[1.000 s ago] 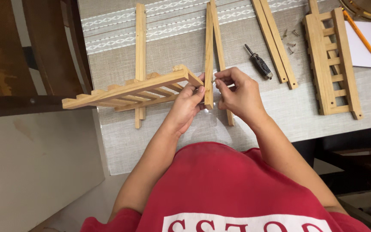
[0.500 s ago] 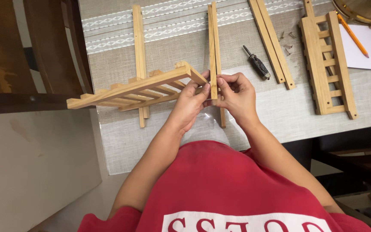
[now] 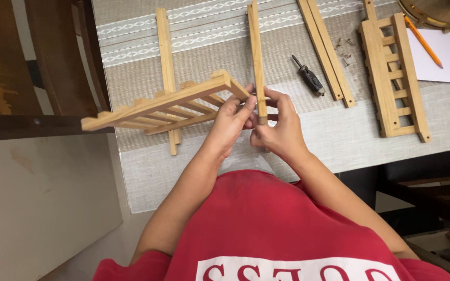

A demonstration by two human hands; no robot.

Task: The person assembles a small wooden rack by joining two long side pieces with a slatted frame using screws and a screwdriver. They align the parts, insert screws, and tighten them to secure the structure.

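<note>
Wooden rack [image 3: 167, 106] was held tilted above the surface [image 3: 339, 135] by the left hand [image 3: 230, 127]. Right hand [image 3: 282, 130] fingers pinched an upright wooden slat [image 3: 256, 57] against its end.

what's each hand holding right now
Left hand: closed on the end of the slatted wooden rack, lifted off the table.
Right hand: closed on the lower end of the upright wooden strip.

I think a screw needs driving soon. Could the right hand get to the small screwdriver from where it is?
Probably yes: the screwdriver lies in the open on the table mat just beyond the right hand, nothing between them, though that hand now grips a wooden slat.
</note>
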